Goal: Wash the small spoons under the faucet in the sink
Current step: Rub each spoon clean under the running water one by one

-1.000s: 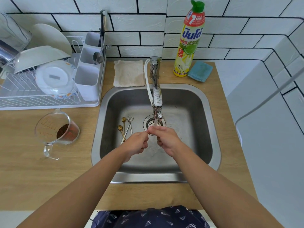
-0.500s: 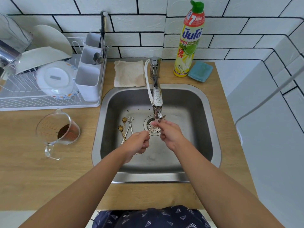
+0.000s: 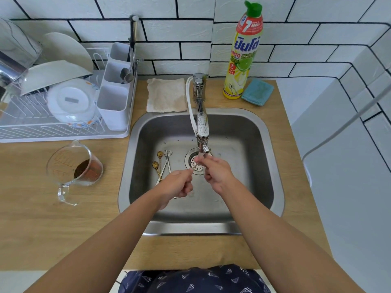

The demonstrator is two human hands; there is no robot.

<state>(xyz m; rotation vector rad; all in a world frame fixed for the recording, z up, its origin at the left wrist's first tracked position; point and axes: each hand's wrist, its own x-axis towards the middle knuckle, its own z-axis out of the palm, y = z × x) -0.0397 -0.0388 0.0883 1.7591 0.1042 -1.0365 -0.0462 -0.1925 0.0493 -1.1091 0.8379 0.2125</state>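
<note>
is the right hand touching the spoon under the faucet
Touching: in the head view the right hand pinches the spoon at its upper end, below the faucet.

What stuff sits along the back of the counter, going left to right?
Dish rack → beige cloth → faucet → dish soap bottle → blue sponge.

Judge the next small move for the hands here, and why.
Probably keep rubbing the silver spoon under the faucet: the left hand pinches its handle, the right hand its bowl end at the spout. Other spoons wait on the sink floor.
</note>
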